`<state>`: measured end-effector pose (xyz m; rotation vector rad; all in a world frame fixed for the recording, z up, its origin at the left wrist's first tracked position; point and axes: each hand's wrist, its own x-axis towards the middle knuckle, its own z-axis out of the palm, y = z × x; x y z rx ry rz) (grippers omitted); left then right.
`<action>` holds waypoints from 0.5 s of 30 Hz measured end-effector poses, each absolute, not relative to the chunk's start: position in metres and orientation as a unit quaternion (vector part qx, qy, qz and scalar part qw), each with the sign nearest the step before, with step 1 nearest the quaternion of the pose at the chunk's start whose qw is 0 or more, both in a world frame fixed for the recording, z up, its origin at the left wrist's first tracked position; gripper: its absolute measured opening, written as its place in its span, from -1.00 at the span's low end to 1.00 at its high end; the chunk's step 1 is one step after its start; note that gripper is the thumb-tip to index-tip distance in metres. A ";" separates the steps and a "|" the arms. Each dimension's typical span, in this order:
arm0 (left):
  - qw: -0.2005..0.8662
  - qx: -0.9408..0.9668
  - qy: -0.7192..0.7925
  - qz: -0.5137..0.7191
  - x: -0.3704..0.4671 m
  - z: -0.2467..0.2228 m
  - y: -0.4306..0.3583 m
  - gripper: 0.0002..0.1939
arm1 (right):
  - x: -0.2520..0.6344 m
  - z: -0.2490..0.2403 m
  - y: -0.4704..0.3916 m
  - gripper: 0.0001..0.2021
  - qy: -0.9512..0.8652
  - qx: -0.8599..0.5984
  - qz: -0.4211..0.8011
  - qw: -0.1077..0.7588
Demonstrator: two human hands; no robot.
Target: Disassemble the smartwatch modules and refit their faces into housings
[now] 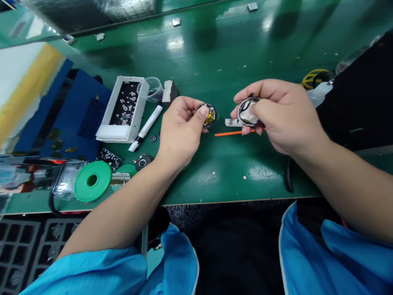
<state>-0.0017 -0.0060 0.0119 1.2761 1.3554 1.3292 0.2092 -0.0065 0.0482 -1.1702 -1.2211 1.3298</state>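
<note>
Between the thumb and fingers of my left hand (182,133) is a small round housing with electronics (210,115); yellow tape and small parts show inside it. My right hand (281,112) pinches a round metal-rimmed cover (248,111) with a pale inside and a dark curved strip. A gap separates the two round pieces, both held above the green bench. Under the right fingers lie a flat metal tool (232,122), partly hidden, and a thin orange stick (229,133).
Left of my hands are a white tray of small parts (139,119), a clear cup (153,91), a marker (146,127) and a green spool (104,180). A dark block (172,96) stands behind my left hand. Compartment trays (20,246) sit below the bench edge.
</note>
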 end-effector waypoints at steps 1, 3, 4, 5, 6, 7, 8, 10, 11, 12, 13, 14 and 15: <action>0.414 0.509 0.540 0.527 -0.002 0.012 -0.006 -0.79 | 0.209 0.052 -0.007 -0.73 -0.488 -0.473 0.554 0.481; 0.414 0.513 0.540 0.523 -0.002 0.012 -0.007 -0.79 | 0.211 0.059 -0.007 -0.72 -0.471 -0.462 0.562 0.498; 0.414 0.515 0.540 0.521 -0.002 0.012 -0.007 -0.79 | 0.213 0.061 -0.007 -0.72 -0.467 -0.458 0.559 0.510; 0.414 0.517 0.539 0.520 -0.003 0.013 -0.007 -0.79 | 0.215 0.063 -0.007 -0.71 -0.466 -0.455 0.554 0.518; 0.414 0.519 0.538 0.520 -0.003 0.013 -0.007 -0.78 | 0.218 0.065 -0.007 -0.70 -0.468 -0.452 0.546 0.528; 0.415 0.521 0.536 0.519 -0.003 0.014 -0.008 -0.78 | 0.220 0.066 -0.006 -0.69 -0.470 -0.447 0.540 0.537; 0.416 0.522 0.534 0.519 -0.003 0.014 -0.008 -0.78 | 0.222 0.066 -0.004 -0.68 -0.470 -0.438 0.537 0.547; 0.420 0.519 0.532 0.521 -0.003 0.015 -0.008 -0.80 | 0.225 0.068 -0.001 -0.67 -0.460 -0.416 0.538 0.571; 0.422 0.515 0.531 0.524 -0.003 0.015 -0.008 -0.81 | 0.225 0.069 0.000 -0.68 -0.448 -0.406 0.541 0.585; 0.423 0.511 0.532 0.527 -0.003 0.016 -0.008 -0.82 | 0.225 0.071 0.001 -0.68 -0.436 -0.398 0.542 0.598; 0.423 0.507 0.533 0.529 -0.002 0.016 -0.007 -0.82 | 0.224 0.073 0.001 -0.69 -0.427 -0.391 0.542 0.609; 0.424 0.504 0.535 0.529 -0.002 0.016 -0.007 -0.82 | 0.223 0.075 0.001 -0.69 -0.421 -0.386 0.540 0.619; 0.427 0.502 0.536 0.528 -0.002 0.016 -0.007 -0.81 | 0.223 0.078 -0.001 -0.67 -0.415 -0.380 0.538 0.627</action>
